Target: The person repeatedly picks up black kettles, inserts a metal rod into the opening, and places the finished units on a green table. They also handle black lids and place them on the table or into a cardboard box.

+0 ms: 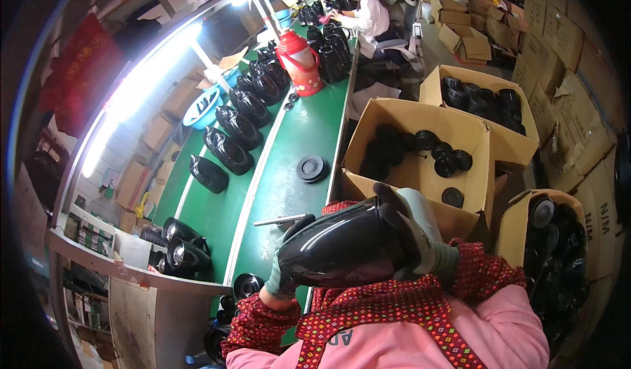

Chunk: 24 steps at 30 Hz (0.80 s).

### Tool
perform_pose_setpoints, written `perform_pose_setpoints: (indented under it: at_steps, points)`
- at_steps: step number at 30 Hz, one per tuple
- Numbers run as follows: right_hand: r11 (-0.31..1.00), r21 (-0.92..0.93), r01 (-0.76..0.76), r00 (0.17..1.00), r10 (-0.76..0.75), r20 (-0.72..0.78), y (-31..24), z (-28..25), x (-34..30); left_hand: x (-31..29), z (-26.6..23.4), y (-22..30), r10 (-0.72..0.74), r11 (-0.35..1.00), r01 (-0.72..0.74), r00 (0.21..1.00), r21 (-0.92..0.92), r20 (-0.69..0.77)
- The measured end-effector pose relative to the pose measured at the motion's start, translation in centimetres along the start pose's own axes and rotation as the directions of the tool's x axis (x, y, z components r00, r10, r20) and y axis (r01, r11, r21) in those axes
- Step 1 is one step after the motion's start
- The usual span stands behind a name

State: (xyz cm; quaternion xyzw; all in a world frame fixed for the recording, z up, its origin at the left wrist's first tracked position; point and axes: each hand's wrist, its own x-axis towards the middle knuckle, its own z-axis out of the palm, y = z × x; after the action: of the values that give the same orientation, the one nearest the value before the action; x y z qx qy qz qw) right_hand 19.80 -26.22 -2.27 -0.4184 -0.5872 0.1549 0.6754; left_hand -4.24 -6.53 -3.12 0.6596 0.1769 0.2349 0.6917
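Observation:
A glossy black jug body (342, 247) lies on its side across my chest, held between both hands. My left hand (282, 274), in a grey-green glove with dark fingers, closes round its left end. At the other end my right hand (420, 234), gloved the same way, grips with its dark fingers over the edge. A thin metal bar (279, 220) shows just beyond my left hand; whether it touches the hand I cannot tell. Farther up the green table (289, 149) lie stacked black round discs (311, 169). Similar black jug bodies (238, 127) stand in rows to the left.
On my right are cardboard boxes: one with black round parts (444, 162), another (486, 99) behind it, a third (555, 257) nearer. A red flowered thermos (301, 63) and a blue basin (204, 108) stand farther off. A person in white (371, 17) sits at the far end.

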Motion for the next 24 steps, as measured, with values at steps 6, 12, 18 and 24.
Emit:
perform_pose_setpoints:
  at_steps: [6, 12, 18, 24]
  points:
    - [0.615, 0.746, -0.254, 0.876, 0.474, -0.093, 4.6, 0.4, -0.9, 2.9, 3.0, 4.6, 0.499, 0.754, -0.365, 0.859, 0.546, -0.114]
    - [0.888, 0.314, -0.336, 0.913, 0.39, -0.124, 3.1, 1.3, 1.3, 0.4, 1.7, 1.0, 0.042, 0.922, -0.15, 0.955, -0.356, -0.295]
    - [0.936, -0.227, 0.27, 0.89, -0.152, 0.43, 0.4, -2.7, 4.4, 2.2, 4.4, -5.1, -0.125, 0.936, 0.07, 0.982, -0.344, -0.141]
    - [0.985, -0.173, -0.029, 0.998, 0.037, 0.043, 2.2, -1.4, 3.1, 4.4, 3.2, -1.1, 0.383, 0.811, -0.319, 0.923, 0.489, -0.032]
